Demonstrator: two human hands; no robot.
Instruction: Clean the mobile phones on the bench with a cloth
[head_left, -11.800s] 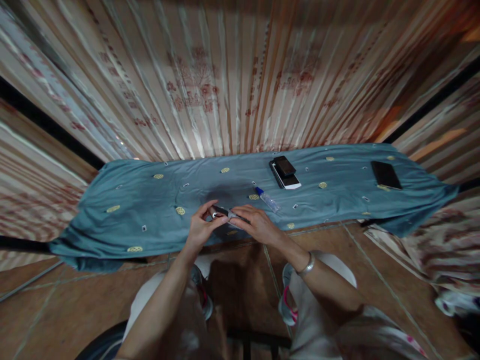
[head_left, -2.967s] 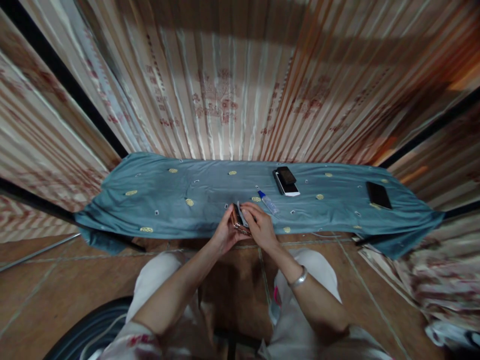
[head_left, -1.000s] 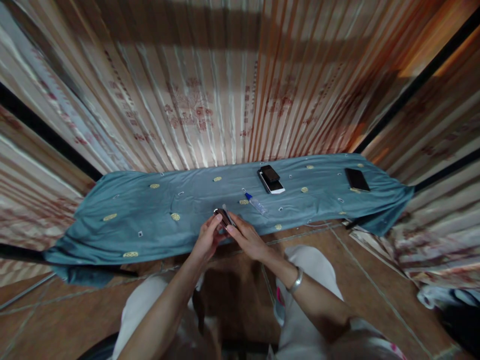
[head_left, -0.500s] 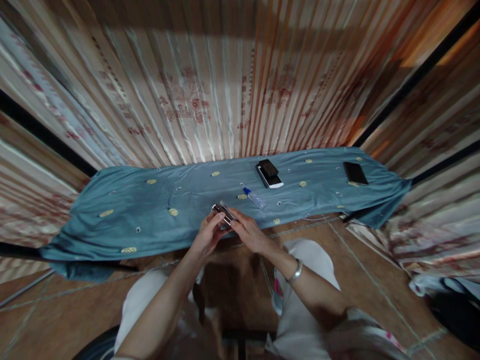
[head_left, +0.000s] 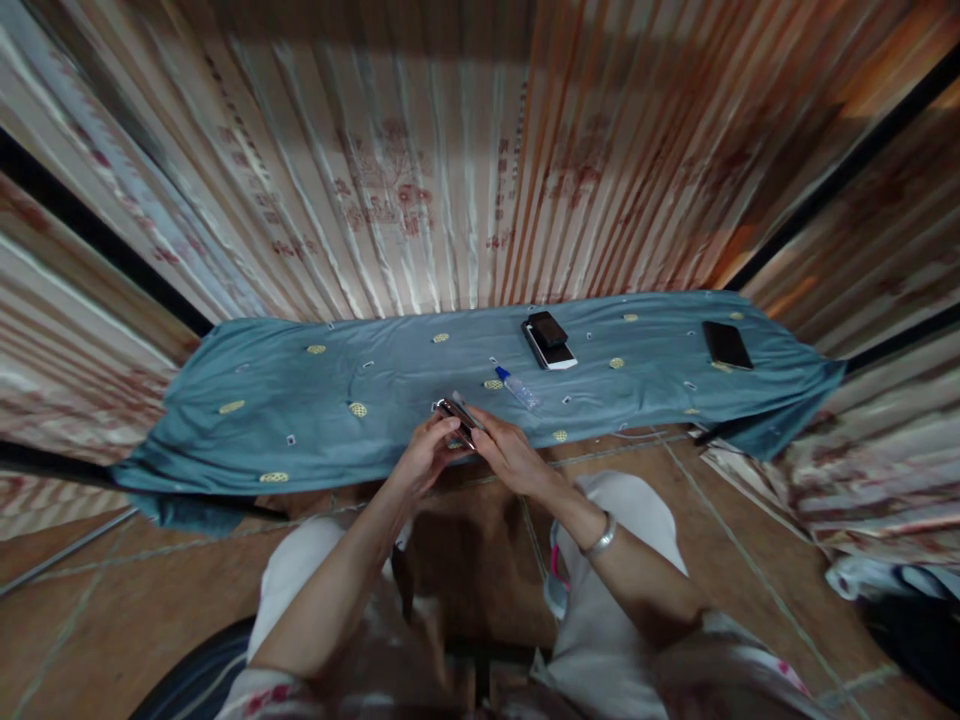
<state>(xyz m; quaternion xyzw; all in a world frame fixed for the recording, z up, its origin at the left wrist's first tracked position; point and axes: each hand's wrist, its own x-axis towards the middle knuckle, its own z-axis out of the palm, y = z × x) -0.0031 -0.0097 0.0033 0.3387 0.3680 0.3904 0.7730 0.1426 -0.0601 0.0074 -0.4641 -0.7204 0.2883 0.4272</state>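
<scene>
Both hands meet over the near edge of a blue cloth [head_left: 300, 400] spread on a low surface. My left hand [head_left: 424, 462] and my right hand [head_left: 514, 460] together hold a small dark phone [head_left: 455, 415] with a thin flat piece against it, tilted up between my fingertips. What the thin piece is cannot be made out. A small clear bottle with a blue cap [head_left: 516, 387] lies on the cloth just beyond my right hand.
Two stacked phones [head_left: 550, 341] lie further back on the cloth, and another dark phone [head_left: 726, 345] lies near its right end. Striped curtains [head_left: 450, 180] hang behind. My knees and a tiled floor [head_left: 90, 610] are below. Patterned fabric [head_left: 840, 480] lies at right.
My hands keep hold of the phone and have shifted it slightly between the fingers. The camera has swung a little, so the cloth sits differently in view.
</scene>
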